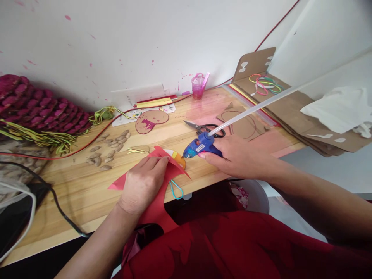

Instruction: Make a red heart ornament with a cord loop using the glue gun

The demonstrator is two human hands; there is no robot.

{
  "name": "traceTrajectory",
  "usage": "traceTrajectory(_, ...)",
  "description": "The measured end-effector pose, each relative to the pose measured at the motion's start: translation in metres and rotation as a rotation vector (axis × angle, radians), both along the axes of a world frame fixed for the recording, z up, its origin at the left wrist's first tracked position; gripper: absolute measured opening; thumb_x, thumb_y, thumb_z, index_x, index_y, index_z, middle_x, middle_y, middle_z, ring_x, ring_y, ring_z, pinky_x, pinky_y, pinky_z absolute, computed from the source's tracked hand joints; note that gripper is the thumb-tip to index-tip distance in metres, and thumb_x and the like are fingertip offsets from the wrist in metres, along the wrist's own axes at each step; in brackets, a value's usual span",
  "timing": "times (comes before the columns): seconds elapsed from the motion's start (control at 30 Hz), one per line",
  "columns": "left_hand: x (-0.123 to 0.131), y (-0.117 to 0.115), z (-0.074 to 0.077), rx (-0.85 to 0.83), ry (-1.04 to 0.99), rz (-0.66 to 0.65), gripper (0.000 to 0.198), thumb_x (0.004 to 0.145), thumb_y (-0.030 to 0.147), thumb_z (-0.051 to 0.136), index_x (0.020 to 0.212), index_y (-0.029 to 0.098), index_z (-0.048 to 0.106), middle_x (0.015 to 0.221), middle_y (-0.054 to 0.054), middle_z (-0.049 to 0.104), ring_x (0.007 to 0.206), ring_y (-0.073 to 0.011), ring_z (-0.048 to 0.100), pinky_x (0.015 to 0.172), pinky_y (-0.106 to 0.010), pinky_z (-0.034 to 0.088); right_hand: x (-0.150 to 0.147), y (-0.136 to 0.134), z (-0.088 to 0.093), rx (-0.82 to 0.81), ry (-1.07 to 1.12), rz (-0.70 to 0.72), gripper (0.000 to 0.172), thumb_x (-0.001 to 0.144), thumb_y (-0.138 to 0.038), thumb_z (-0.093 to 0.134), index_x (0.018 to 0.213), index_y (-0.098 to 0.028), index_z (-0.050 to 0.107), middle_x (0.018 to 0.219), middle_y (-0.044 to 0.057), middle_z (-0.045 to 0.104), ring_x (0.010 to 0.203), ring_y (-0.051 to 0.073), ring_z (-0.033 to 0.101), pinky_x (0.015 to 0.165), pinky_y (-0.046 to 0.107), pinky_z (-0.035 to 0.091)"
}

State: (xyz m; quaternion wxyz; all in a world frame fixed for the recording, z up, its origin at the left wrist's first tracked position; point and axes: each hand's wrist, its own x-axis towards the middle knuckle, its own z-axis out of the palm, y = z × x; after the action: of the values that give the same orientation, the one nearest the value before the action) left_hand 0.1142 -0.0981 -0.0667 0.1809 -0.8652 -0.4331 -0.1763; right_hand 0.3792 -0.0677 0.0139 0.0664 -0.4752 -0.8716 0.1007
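Note:
My right hand (241, 157) is wrapped round a blue hot glue gun (200, 146), and a long clear glue stick (255, 108) juts from its back. The gun's nozzle is close to an orange and yellow rounded piece (180, 158), partly covered by red paper (155, 207). My left hand (145, 178) is closed on the red paper, fingertips near its upper edge. A turquoise cord loop (176, 190) pokes out below the paper at the table edge. Black-handled scissors (205, 127) lie just behind the glue gun.
Peanuts (113, 145) lie scattered on the wooden table (72, 193). A heart-shaped cardboard piece (151, 121), a plastic cup (198, 87) with pink paint and a cardboard box (287, 116) stand or lie behind. Magenta stacked craftwork (40, 108) and cables (58, 195) occupy the left.

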Motion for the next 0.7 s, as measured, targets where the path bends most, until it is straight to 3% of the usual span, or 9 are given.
traceTrajectory(0.3,0.001,0.001,0.001,0.019,-0.03,-0.003,0.014,0.094,0.014,0.055,0.1,0.016,0.067,0.082,-0.004,0.07,0.076,-0.0203,0.064,0.069,-0.031,0.049,0.001,-0.009,0.007,-0.007,-0.037,-0.008,0.032,0.094,-0.038,0.047,0.072,-0.019,0.06,0.063,0.005,0.06,0.08,0.025,0.061,0.085,0.04,0.037)
traceTrajectory(0.53,0.003,0.001,0.003,0.029,-0.031,0.003,0.014,0.094,0.015,0.054,0.098,0.017,0.068,0.076,-0.003,0.068,0.072,-0.0199,0.063,0.066,-0.031,0.049,0.002,-0.016,0.008,-0.045,-0.06,-0.058,0.037,0.095,-0.041,0.046,0.071,-0.018,0.061,0.063,0.006,0.063,0.063,0.02,0.056,0.07,0.035,0.036)
traceTrajectory(0.7,0.0,0.0,-0.002,0.01,-0.058,-0.003,0.017,0.094,0.014,0.054,0.103,0.017,0.068,0.088,-0.005,0.072,0.078,-0.0204,0.066,0.066,-0.031,0.05,0.002,-0.019,0.01,-0.022,-0.093,-0.047,0.037,0.095,-0.041,0.046,0.07,-0.018,0.06,0.063,0.007,0.063,0.066,0.021,0.058,0.071,0.036,0.035)
